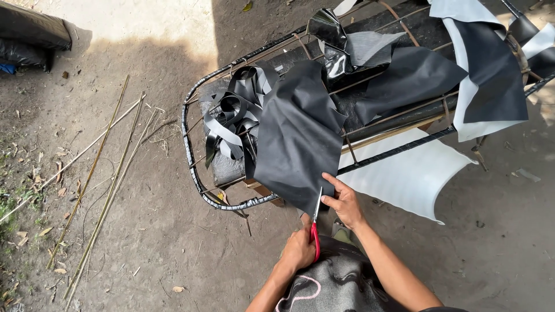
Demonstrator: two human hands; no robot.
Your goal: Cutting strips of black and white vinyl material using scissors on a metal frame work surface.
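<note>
My left hand (298, 249) is shut on red-handled scissors (315, 228), whose blades point up into the lower edge of a large black sheet (298, 138). Just to the right of the blades, my right hand (344, 201) pinches that same edge of the sheet. The sheet hangs over the near end of a black wire frame (186, 138). Beside it on the frame lies a tangle of glossy black strips (231, 118).
More black and grey sheet pieces (491, 63) drape over the frame's far end. A white sheet (404, 176) lies on the dirt under the frame. Several thin canes (107, 173) lie on the ground at left. A dark bundle (32, 29) sits top left.
</note>
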